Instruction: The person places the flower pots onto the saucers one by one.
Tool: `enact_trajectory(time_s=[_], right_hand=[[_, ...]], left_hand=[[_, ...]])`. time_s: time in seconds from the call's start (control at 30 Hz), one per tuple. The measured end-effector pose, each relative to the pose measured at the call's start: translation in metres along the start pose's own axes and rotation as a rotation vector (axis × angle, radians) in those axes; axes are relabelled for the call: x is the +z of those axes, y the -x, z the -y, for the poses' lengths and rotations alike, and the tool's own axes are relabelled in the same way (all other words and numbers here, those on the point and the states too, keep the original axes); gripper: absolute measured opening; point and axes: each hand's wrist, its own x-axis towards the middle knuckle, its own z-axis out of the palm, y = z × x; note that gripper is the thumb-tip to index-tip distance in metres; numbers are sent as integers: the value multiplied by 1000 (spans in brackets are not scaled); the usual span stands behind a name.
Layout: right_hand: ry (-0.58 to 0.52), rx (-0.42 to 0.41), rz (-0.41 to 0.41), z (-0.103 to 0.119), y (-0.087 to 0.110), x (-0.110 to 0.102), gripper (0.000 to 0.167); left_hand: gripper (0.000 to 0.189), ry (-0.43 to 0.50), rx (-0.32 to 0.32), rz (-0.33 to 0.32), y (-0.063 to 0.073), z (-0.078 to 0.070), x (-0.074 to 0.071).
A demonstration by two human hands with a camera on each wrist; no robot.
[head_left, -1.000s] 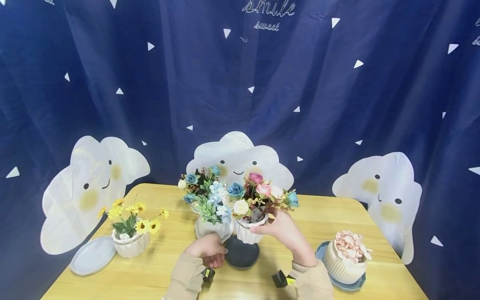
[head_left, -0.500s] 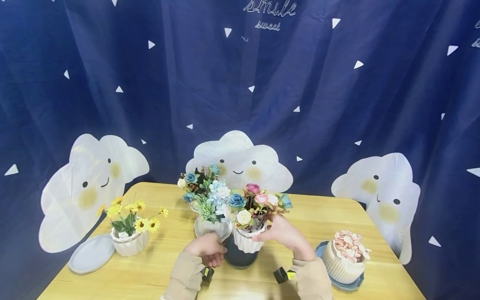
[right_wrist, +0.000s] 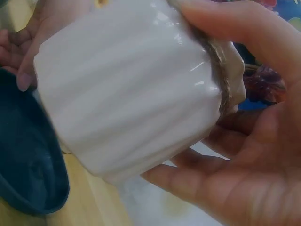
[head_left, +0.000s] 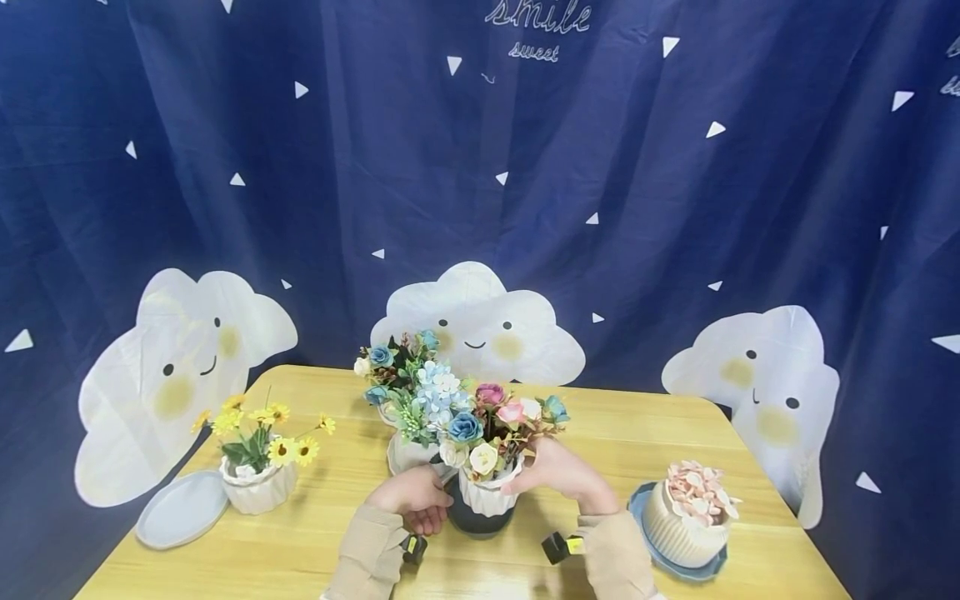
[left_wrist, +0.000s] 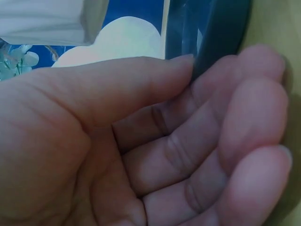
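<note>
My right hand (head_left: 562, 475) grips the rim of a white fluted flowerpot (head_left: 486, 497) holding pink, blue and cream artificial flowers (head_left: 502, 425). In the right wrist view the pot (right_wrist: 127, 94) is tilted, with thumb and fingers on either side of its gold-brown banded rim. Under it in the head view is a dark round saucer (head_left: 480, 523), partly covered by the pot. My left hand (head_left: 412, 496) has its thumb and curled fingers at the saucer's left edge. In the left wrist view, thumb and forefinger pinch the dark saucer's rim (left_wrist: 225, 33).
Behind the hands stand white pots with pale blue flowers (head_left: 435, 392) and blue roses (head_left: 381, 357). At left, a yellow-flower pot (head_left: 258, 490) sits beside a grey plate (head_left: 180, 510). A ribbed cream pot (head_left: 686, 525) stands on a blue saucer (head_left: 641, 500) at right.
My right hand has brought the flowerpot down and slightly left, over the dark saucer, which it now covers more. The left hand has stayed at the saucer's edge.
</note>
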Motion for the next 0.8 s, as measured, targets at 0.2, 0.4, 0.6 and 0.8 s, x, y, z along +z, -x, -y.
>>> enact_trajectory(time_s=[0.2, 0.4, 0.6, 0.8], right_hand=[[3, 10, 5, -9, -5, 3, 79], [26, 47, -3, -19, -9, 6, 78], [2, 72, 6, -26, -11, 9, 74], [-27, 77, 14, -34, -15, 12, 75]], left_hand=[[27, 20, -6, 4, 1, -1, 0], [27, 45, -9, 8, 3, -2, 0], [25, 53, 0, 8, 3, -2, 0], [23, 66, 4, 3, 3, -1, 0]])
